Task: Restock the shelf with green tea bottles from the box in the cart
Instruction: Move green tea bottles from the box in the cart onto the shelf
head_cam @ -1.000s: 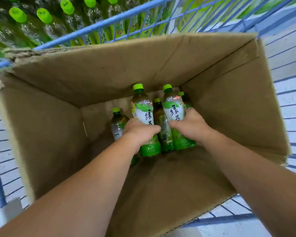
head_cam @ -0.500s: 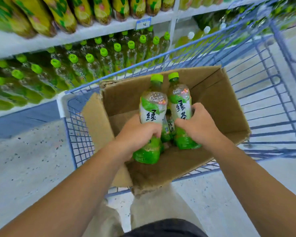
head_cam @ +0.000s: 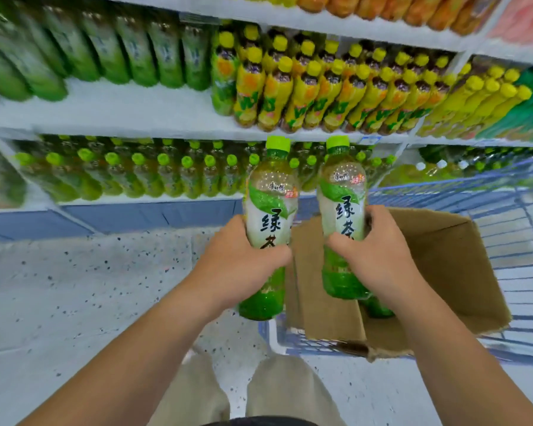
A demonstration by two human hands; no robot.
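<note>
Green bottles (head_cam: 266, 229) gripped – above box (head_cam: 453, 272) rim

Each hand grips one upright bottle — left hand (head_cam: 243, 259), right hand (head_cam: 373, 256).

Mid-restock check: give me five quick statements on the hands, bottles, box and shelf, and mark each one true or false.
1. Each hand holds one green tea bottle. True: left hand grips the left bottle, right hand the right bottle.
2. Both held bottles are upright with caps on. True.
3. The cardboard box sits on the floor. False: it is in the blue cart.
4. The box is empty. False: one bottle bottom shows inside.
5. The lower shelf holds yellow-capped bottles. False: green-capped.
</note>
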